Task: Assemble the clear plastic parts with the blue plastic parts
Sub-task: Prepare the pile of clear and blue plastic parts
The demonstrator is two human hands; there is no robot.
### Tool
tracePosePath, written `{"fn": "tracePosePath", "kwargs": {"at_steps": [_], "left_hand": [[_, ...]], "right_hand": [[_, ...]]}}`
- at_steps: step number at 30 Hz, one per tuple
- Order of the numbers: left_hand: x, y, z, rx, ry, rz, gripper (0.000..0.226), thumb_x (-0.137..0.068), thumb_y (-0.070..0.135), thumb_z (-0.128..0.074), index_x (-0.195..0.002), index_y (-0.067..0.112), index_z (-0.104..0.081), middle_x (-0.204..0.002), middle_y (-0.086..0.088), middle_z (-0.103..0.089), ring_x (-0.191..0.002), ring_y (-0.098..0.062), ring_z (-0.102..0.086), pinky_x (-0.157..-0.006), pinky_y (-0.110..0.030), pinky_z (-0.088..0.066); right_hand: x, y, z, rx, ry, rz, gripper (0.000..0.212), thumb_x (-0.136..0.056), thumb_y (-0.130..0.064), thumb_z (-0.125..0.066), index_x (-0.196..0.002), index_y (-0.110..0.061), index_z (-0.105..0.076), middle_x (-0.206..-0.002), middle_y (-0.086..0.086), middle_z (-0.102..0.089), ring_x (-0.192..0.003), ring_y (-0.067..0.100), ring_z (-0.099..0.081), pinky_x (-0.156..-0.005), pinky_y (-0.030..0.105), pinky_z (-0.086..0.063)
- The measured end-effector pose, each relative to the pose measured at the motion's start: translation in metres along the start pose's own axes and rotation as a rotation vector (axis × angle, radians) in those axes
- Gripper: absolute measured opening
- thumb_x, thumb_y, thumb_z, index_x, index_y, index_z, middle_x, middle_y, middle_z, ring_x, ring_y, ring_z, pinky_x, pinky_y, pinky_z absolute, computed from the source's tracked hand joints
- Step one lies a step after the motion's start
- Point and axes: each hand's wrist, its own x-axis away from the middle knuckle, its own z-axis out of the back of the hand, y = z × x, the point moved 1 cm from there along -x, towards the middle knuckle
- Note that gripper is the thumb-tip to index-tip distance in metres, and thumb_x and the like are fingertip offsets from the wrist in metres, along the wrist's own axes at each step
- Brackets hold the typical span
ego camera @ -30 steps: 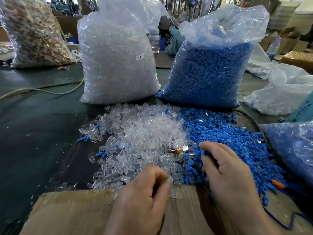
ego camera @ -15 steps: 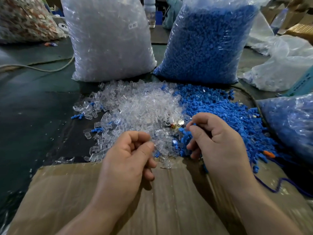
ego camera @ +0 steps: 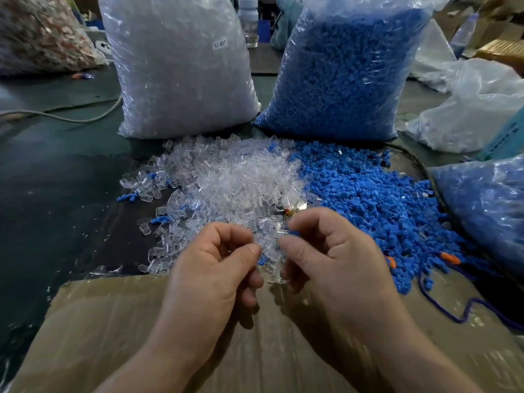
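Hands drawn together since before: left hand (ego camera: 215, 268) pinches clear part (ego camera: 265, 245), right hand (ego camera: 334, 259) pinches blue part (ego camera: 293, 232). Dark table (ego camera: 56, 194) bears cardboard (ego camera: 113, 321), clear pile (ego camera: 232, 182), blue pile (ego camera: 382, 199), clear bag (ego camera: 175, 66), blue bag (ego camera: 340, 66).

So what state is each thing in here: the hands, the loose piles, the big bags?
Left hand: curled, pinching what looks like a clear part.
Right hand: curled, pinching a blue part.
Clear pile: loose, spread out.
Blue pile: loose, heaped, touching the clear pile.
Clear bag: upright, full.
Blue bag: upright, full.
Cardboard: lying flat.
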Motion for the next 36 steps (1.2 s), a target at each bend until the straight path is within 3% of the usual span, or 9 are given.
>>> {"fn": "tracePosePath", "kwargs": {"at_steps": [3, 7, 12, 15, 21, 24, 26, 32, 36], "left_hand": [[0.001, 0.000, 0.000, 0.010, -0.001, 0.000, 0.007, -0.081, 0.029, -0.070, -0.087, 0.027, -0.066, -0.060, -0.011, -0.063, -0.041, -0.023, -0.052, -0.042, -0.033, -0.046], [0.003, 0.003, -0.002, -0.020, -0.003, -0.043, 0.007, -0.080, 0.029, -0.071, -0.084, 0.029, -0.065, -0.059, -0.013, -0.063, -0.040, -0.026, -0.053, -0.042, -0.034, -0.047], [0.006, 0.003, -0.003, -0.110, -0.002, -0.123, 0.023, -0.093, 0.012, -0.067, -0.083, 0.032, -0.064, -0.058, -0.010, -0.064, -0.041, -0.023, -0.054, -0.039, -0.030, -0.045], [0.006, 0.001, -0.003, -0.142, 0.006, -0.134, 0.024, -0.093, 0.011, -0.067, -0.084, 0.033, -0.065, -0.059, -0.011, -0.065, -0.042, -0.022, -0.056, -0.041, -0.030, -0.045], [0.003, -0.002, -0.003, -0.179, 0.034, -0.147, 0.021, -0.090, 0.012, -0.071, -0.087, 0.033, -0.067, -0.060, -0.006, -0.065, -0.046, -0.022, -0.059, -0.044, -0.032, -0.048], [0.005, -0.001, -0.006, -0.171, 0.024, -0.159, 0.016, -0.085, 0.018, -0.075, -0.085, 0.032, -0.068, -0.060, -0.004, -0.064, -0.049, -0.020, -0.061, -0.045, -0.030, -0.049], [0.006, -0.001, -0.007, -0.184, 0.022, -0.168, 0.019, -0.087, 0.015, -0.074, -0.086, 0.033, -0.068, -0.058, -0.005, -0.064, -0.047, -0.020, -0.059, -0.045, -0.031, -0.050], [0.004, -0.002, -0.006, -0.184, 0.039, -0.153, 0.016, -0.084, 0.018, -0.076, -0.088, 0.031, -0.069, -0.058, -0.004, -0.063, -0.050, -0.020, -0.060, -0.046, -0.033, -0.050], [0.003, -0.001, -0.005, -0.160, 0.021, -0.087, 0.025, -0.066, 0.041, -0.075, -0.089, 0.032, -0.068, -0.057, -0.005, -0.064, -0.046, -0.022, -0.060, -0.045, -0.033, -0.049]], "right_hand": [[0.004, -0.002, -0.005, -0.045, -0.100, -0.049, 0.013, -0.091, -0.020, -0.068, -0.094, -0.033, -0.067, -0.062, 0.000, -0.064, -0.051, 0.019, -0.061, -0.051, 0.041, -0.056], [0.007, -0.003, -0.008, -0.313, -0.164, -0.199, 0.008, -0.092, -0.020, -0.066, -0.086, -0.025, -0.064, -0.060, 0.004, -0.061, -0.047, 0.028, -0.055, -0.041, 0.034, -0.048], [0.008, -0.006, -0.008, -0.393, -0.176, -0.230, 0.006, -0.087, -0.017, -0.067, -0.085, -0.022, -0.069, -0.060, 0.013, -0.064, -0.050, 0.026, -0.058, -0.045, 0.034, -0.051], [0.011, -0.006, -0.008, -0.278, -0.155, -0.169, 0.020, -0.092, -0.007, -0.063, -0.090, -0.026, -0.070, -0.064, 0.015, -0.066, -0.052, 0.026, -0.062, -0.050, 0.033, -0.054], [0.013, -0.001, -0.008, 0.081, -0.048, 0.013, 0.021, -0.089, -0.020, -0.068, -0.098, -0.038, -0.066, -0.072, -0.008, -0.070, -0.063, 0.013, -0.068, -0.062, 0.039, -0.059], [0.013, 0.000, -0.009, 0.347, 0.003, 0.168, 0.029, -0.084, -0.033, -0.063, -0.109, -0.044, -0.055, -0.086, -0.022, -0.067, -0.074, 0.000, -0.065, -0.067, 0.021, -0.052], [0.013, -0.003, -0.011, 0.464, -0.009, 0.259, 0.031, -0.085, -0.035, -0.057, -0.114, -0.043, -0.049, -0.089, -0.019, -0.065, -0.074, -0.002, -0.063, -0.064, 0.018, -0.048], [0.011, -0.001, -0.002, 0.282, 0.088, 0.175, 0.015, -0.089, -0.030, -0.067, -0.099, -0.035, -0.057, -0.078, -0.013, -0.069, -0.067, 0.007, -0.067, -0.060, 0.029, -0.051], [0.012, -0.005, -0.003, 0.272, 0.051, 0.167, 0.017, -0.082, -0.042, -0.069, -0.089, -0.031, -0.058, -0.067, -0.013, -0.066, -0.061, 0.010, -0.064, -0.056, 0.030, -0.050]]}}
